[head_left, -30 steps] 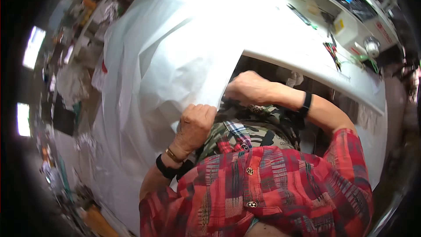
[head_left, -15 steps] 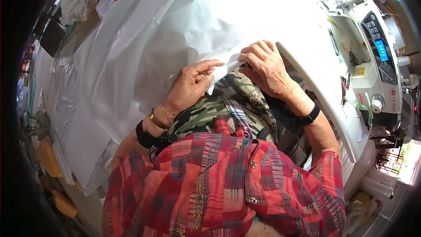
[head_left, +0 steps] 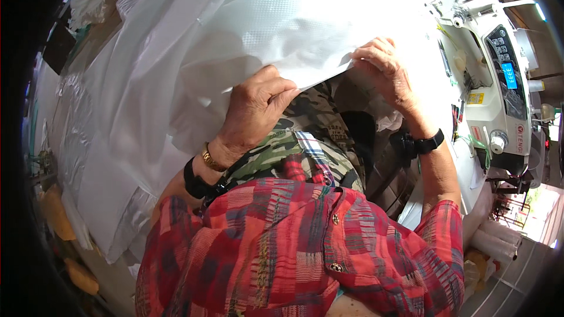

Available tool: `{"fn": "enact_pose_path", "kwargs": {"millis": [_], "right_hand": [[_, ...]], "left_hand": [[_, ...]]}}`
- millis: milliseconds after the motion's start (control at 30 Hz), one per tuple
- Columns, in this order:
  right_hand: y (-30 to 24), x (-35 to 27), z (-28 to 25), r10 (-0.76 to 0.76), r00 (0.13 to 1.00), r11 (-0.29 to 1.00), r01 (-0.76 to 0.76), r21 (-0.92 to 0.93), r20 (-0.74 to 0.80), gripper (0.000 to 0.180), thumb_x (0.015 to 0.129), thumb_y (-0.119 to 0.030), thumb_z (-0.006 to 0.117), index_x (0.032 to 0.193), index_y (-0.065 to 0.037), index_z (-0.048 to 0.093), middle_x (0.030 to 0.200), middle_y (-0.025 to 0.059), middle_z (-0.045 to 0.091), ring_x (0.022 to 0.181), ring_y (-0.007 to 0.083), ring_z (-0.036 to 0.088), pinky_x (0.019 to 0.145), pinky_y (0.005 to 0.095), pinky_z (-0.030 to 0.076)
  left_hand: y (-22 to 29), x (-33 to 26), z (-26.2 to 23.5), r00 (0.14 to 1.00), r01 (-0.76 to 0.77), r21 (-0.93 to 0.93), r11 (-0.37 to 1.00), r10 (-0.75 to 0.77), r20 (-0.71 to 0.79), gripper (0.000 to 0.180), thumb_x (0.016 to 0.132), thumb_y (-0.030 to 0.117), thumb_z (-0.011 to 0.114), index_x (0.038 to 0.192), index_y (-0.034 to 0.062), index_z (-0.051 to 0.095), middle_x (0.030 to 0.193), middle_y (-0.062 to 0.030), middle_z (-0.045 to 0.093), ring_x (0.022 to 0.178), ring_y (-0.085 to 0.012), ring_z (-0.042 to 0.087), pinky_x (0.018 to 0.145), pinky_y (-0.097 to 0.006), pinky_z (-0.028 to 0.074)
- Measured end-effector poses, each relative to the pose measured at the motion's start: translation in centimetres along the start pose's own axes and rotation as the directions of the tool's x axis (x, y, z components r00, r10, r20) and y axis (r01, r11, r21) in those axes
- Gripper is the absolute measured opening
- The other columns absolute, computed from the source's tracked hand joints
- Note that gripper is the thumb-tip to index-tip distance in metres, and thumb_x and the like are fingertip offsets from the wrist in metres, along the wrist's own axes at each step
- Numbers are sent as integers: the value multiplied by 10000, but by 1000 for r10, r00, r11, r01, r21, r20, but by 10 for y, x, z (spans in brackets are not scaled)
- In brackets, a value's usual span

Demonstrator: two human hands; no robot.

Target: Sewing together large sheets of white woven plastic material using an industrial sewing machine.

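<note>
A large sheet of white, slightly see-through material [head_left: 235,35] with a fine dotted texture spreads over the table and hangs toward my lap. My left hand [head_left: 255,105] pinches its near edge between thumb and fingers. Farther right, my right hand [head_left: 385,73] grips the same edge with bent fingers. Between the two hands the edge runs fairly straight, slanting up to the right. Below it show my camouflage trousers [head_left: 311,111].
On the right stands a white sewing machine [head_left: 493,100] with a lit blue display and a dial. Rolls of clear film [head_left: 496,240] lie at the lower right. Crumpled pale plastic [head_left: 91,0] is heaped at the upper left.
My hands have moved farther apart, the right one up and to the right. The edge, bunched and folded between them before, is now stretched out straighter. Both hands still hold it.
</note>
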State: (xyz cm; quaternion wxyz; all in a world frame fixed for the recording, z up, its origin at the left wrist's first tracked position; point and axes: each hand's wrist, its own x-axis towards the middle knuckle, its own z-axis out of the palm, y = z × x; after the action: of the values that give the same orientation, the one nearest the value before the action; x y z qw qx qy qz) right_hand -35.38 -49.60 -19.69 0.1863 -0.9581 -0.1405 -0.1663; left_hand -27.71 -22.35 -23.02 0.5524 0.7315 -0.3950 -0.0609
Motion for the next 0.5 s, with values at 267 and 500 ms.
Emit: {"fn": "enact_pose_path", "kwargs": {"millis": [267,500], "right_hand": [[16,-10,-19,212,977,967,-212,145,14,127,899,-128,670,1021,-98,688,992,27,653,974,167,583,912,318,449],[59,-10,-19,547,837,795,-522,310,7,305,888,-297,665,1120,-99,662,1030,78,661,972,206,617,876,342,495]], "left_hand": [[-2,1,-9,999,-39,3,999,39,20,105,858,-34,663,961,-39,678,791,-106,606,674,-182,565,625,-289,453],[-6,3,-10,986,-122,3,993,121,115,158,868,-51,623,1021,-42,664,804,-125,611,662,-211,569,621,-295,455]]}}
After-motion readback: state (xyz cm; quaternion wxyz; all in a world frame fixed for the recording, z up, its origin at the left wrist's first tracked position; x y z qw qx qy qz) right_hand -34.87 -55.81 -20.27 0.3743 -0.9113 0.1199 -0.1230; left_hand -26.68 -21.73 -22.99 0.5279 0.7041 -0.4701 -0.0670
